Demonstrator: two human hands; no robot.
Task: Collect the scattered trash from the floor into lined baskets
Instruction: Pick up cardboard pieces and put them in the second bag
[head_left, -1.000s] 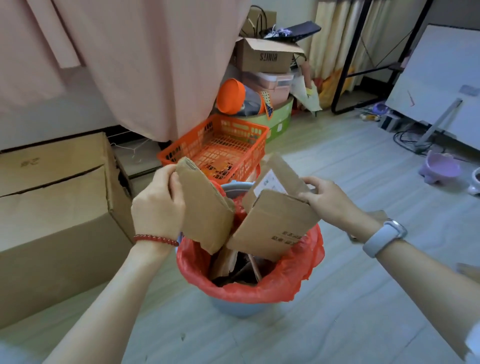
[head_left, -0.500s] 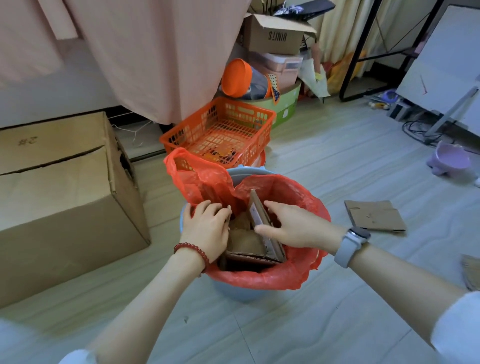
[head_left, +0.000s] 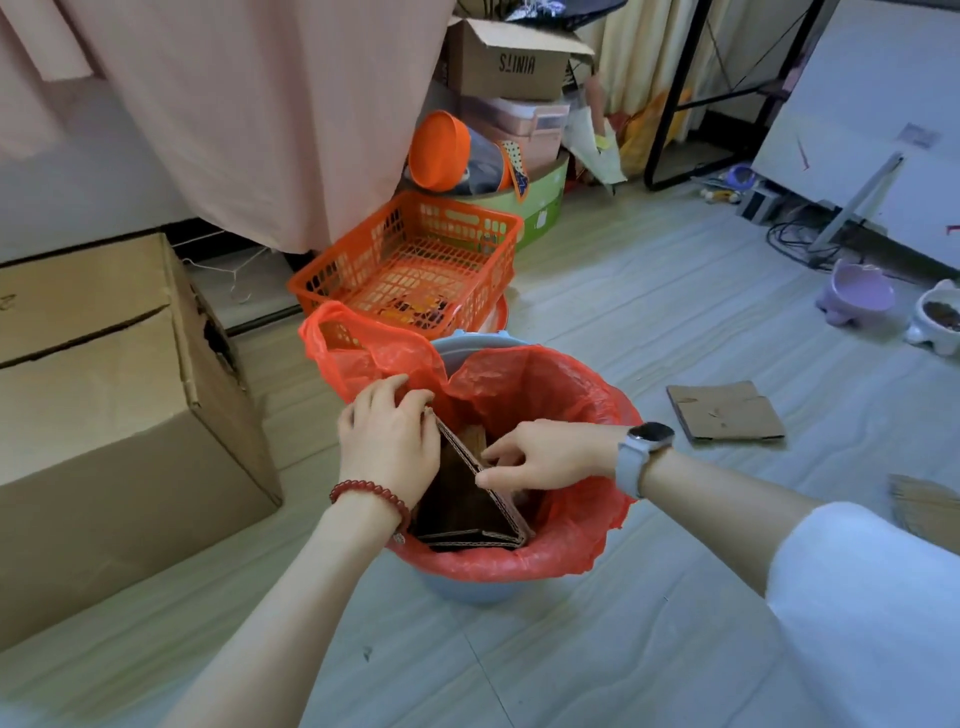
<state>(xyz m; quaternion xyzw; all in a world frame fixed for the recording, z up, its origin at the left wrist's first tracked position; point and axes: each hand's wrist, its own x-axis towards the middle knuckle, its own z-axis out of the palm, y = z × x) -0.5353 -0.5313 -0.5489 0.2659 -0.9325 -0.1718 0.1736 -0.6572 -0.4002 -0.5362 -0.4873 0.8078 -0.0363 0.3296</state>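
Note:
A blue basket (head_left: 470, 590) lined with a red plastic bag (head_left: 566, 395) stands on the floor in front of me. Folded brown cardboard (head_left: 457, 499) stands on edge inside it. My left hand (head_left: 387, 441) curls over the cardboard's upper left corner, against the loose flap of the bag. My right hand (head_left: 540, 457) reaches in from the right and pinches the cardboard's slanted edge. A flat cardboard piece (head_left: 724, 413) lies on the floor to the right of the basket.
A big cardboard box (head_left: 104, 415) stands close on the left. An orange crate (head_left: 415, 260) sits just behind the basket, with stacked boxes beyond. Two pet bowls (head_left: 852, 291) and cables (head_left: 795, 239) are at the right. A brown object (head_left: 924, 509) lies at the right edge.
The cardboard pieces held above the basket a second ago have gone down inside the red bag. Both hands followed them in and now stay at the cardboard's top edges.

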